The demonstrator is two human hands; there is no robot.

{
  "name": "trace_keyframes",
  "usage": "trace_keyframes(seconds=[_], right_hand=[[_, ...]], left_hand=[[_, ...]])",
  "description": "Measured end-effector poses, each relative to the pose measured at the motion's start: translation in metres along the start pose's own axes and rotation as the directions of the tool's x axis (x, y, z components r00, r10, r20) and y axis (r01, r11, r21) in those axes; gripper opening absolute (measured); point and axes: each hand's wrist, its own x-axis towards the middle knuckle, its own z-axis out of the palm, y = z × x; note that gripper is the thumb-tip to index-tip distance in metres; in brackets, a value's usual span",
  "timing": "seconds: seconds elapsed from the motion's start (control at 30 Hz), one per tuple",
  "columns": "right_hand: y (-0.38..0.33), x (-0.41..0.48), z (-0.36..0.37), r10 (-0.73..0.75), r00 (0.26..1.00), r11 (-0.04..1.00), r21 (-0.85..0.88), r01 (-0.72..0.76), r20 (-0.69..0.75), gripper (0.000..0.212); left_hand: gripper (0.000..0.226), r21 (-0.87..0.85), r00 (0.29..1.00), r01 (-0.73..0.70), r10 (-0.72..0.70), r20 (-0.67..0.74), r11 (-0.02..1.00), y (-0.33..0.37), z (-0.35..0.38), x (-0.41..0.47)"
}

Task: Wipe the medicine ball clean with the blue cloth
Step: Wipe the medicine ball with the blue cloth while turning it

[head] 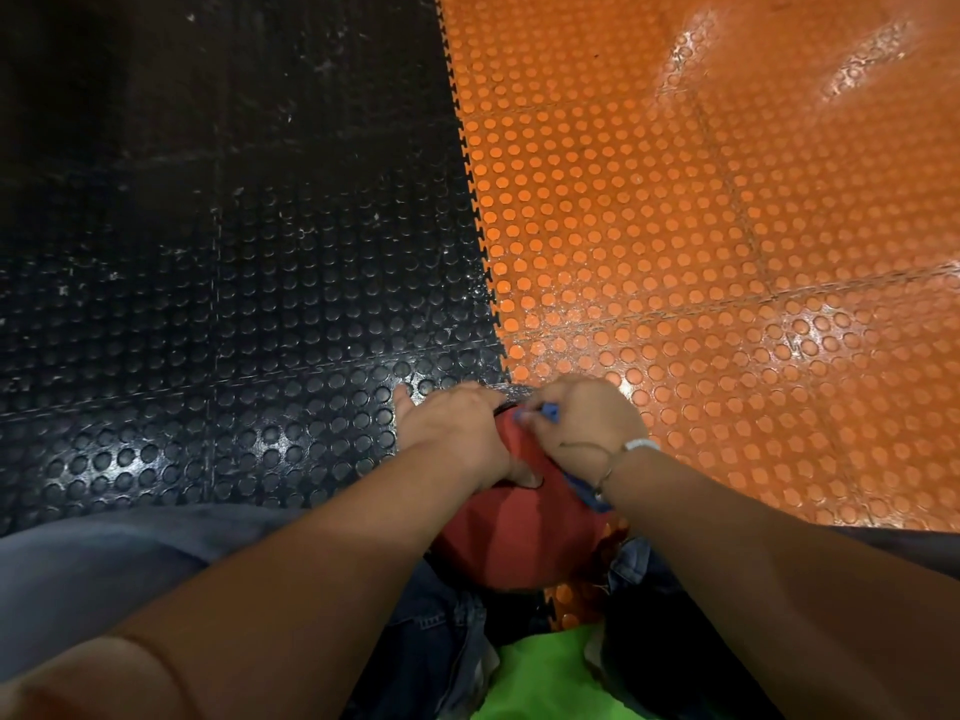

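**Both grips on the ball, cloth in the right**

The red ball (pixel 519 532) sits on the floor between the person's legs, at the seam where the black mat (pixel 260 304) meets the orange mat (pixel 727 252). The left grip (pixel 452 433) lies spread over the ball's top left, fingers fairly straight, thumb pressing the red surface. The right grip (pixel 582 423) is on the ball's top right, fingers curled, pinching the blue cloth (pixel 587 491) against it. A bracelet (pixel 641 444) circles the right wrist.

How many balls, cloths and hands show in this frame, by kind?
red round medicine ball: 1
blue fabric cloth: 1
bare hands: 2 (left hand resting on the ball, right hand gripping the cloth)
Total: 4
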Motion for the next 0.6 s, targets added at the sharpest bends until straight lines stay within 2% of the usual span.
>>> trace_keyframes(seconds=[0.1, 0.27, 0.4, 0.47, 0.6], right_hand=[[0.017, 0.004, -0.010, 0.165, 0.986, 0.980, 0.113, -0.163, -0.008, 0.014], [-0.008, -0.004, 0.003, -0.090, 0.996, 0.992, 0.087, 0.089, 0.007, 0.018], [0.024, 0.003, -0.010, 0.153, 0.988, 0.964, 0.215, -0.154, 0.021, 0.015], [0.028, 0.001, -0.010, 0.198, 0.980, 0.957, 0.214, -0.195, 0.005, 0.015], [-0.008, -0.006, 0.007, -0.085, 0.996, 0.985, 0.147, 0.088, -0.031, 0.016]], left_hand=[[0.100, -0.021, 1.000, 0.004, -0.004, 0.009, 1.000, 0.001, 0.001, -0.003], [0.093, -0.060, 1.000, 0.011, -0.011, 0.006, 0.998, 0.000, 0.001, -0.002], [0.096, -0.068, 1.000, 0.010, -0.010, 0.007, 0.998, 0.001, 0.003, -0.006], [0.096, -0.072, 1.000, 0.010, -0.009, 0.001, 0.997, 0.002, 0.004, -0.007], [0.089, -0.099, 1.000, 0.006, -0.008, -0.019, 0.995, 0.002, 0.003, -0.003]])
